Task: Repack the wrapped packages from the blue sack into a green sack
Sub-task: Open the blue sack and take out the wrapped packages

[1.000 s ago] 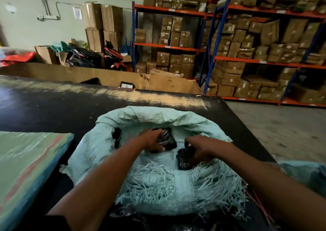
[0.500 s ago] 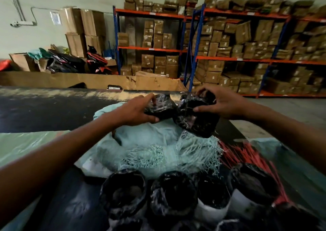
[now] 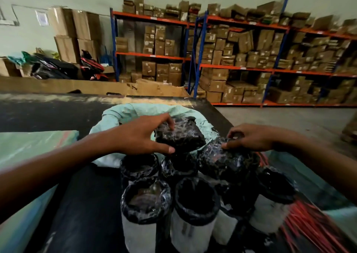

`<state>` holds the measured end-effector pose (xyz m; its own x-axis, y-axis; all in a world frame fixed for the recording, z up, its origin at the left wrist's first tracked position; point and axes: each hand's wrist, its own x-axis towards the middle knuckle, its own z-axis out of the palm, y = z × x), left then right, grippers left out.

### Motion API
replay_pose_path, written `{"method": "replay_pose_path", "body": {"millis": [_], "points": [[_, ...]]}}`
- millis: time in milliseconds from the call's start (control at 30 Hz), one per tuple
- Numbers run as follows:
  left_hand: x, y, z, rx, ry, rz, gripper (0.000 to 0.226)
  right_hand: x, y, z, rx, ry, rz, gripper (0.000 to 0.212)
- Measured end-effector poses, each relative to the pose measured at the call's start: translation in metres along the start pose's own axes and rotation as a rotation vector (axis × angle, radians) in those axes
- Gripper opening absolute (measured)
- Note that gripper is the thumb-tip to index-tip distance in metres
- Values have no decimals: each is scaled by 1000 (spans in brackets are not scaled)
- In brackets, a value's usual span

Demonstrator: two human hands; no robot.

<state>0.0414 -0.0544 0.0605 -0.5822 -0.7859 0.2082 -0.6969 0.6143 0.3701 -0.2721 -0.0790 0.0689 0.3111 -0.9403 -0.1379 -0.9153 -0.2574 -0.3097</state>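
Gripping a black, shiny film-wrapped package (image 3: 179, 136) between thumb and fingers, the left hand (image 3: 143, 136) holds it over the pale sack (image 3: 116, 115) on the dark table (image 3: 58, 115). The right hand (image 3: 249, 136) pinches a second wrapped bundle (image 3: 228, 160) just beside it. Several upright black-capped rolls (image 3: 146, 204) stand clustered in front, so much repacking appears left; motion blur hides which sack is which.

A cluster of upright packages (image 3: 146, 210) stands nearest on the surface (image 3: 58, 113). Behind them lies an open sack (image 3: 123, 115). The left hand (image 3: 135, 136) holds a package (image 3: 179, 136) above the sack's near edge; the right hand (image 3: 249, 136) rests on another package (image 3: 226, 162) to its right. Shelves (image 3: 241, 67) of boxes stand behind.
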Motion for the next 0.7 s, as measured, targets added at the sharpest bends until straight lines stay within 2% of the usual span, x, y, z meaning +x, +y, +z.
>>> {"method": "replay_pose_path", "body": {"millis": [167, 267, 333, 500, 600, 700], "points": [[-8, 12, 13, 10, -58, 58, 48, -22, 0, 14, -23, -77, -6, 42], [-4, 14, 20, 62, -125, 47, 50, -26, 0, 19, -238, -111, 2, 52], [-1, 14, 24, 92, -144, 42, 54, -25, -1, 25, -324, -111, 7, 49], [-4, 9, 31, 206, -136, 99, 68, -19, -5, 32, -280, -136, -13, 40], [-5, 0, 25, 119, -145, 64, 75, -11, -9, 19, -282, -166, -11, 40], [-2, -24, 9, -10, -28, 1, 65, 7, -19, -2, -227, -97, -45, 43]]}}
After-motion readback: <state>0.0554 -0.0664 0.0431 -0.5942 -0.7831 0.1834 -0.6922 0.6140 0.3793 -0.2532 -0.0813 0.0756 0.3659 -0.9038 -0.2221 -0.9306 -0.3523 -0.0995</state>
